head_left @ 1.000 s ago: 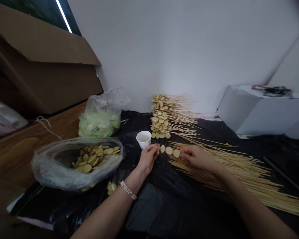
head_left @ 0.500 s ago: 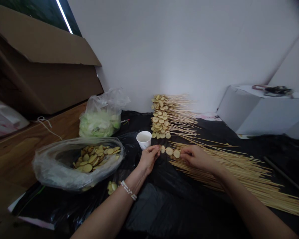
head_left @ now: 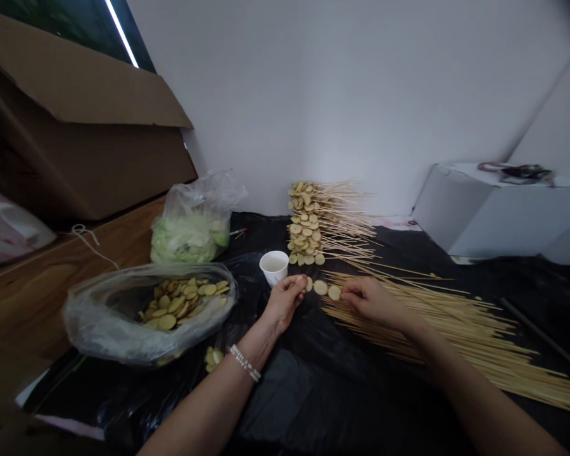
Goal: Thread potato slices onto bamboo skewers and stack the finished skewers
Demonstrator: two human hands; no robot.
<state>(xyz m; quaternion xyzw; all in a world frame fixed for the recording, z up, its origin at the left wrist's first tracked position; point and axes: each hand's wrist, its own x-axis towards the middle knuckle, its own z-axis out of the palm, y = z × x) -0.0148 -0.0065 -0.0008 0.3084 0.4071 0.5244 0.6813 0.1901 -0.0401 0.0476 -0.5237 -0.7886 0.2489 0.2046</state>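
Observation:
Between my two hands several round potato slices [head_left: 320, 287] sit in a row on a skewer that is mostly hidden. My left hand [head_left: 284, 302] is closed in a pinch at the left end of the row, its fingertips against the leftmost slice [head_left: 309, 284]. At the right end, beside another slice [head_left: 334, 292], the fingers of my right hand [head_left: 373, 303] are closed round the skewer. Loose bamboo skewers [head_left: 446, 326] lie beneath and beyond my right hand. Just behind my left hand stands a white paper cup [head_left: 274, 268].
Filled potato skewers [head_left: 305, 231] are piled by the wall. On the left are an open plastic bag [head_left: 99, 323] of potato slices and a bag of pale green vegetable pieces [head_left: 190, 237]. Black plastic sheeting [head_left: 304, 392] covers the surface. A white box [head_left: 513, 215] stands right, a cardboard box [head_left: 123, 164] left.
The row of slices has shifted slightly left, and the leftmost slice is now closer against my left fingers. My right hand has moved a little left too.

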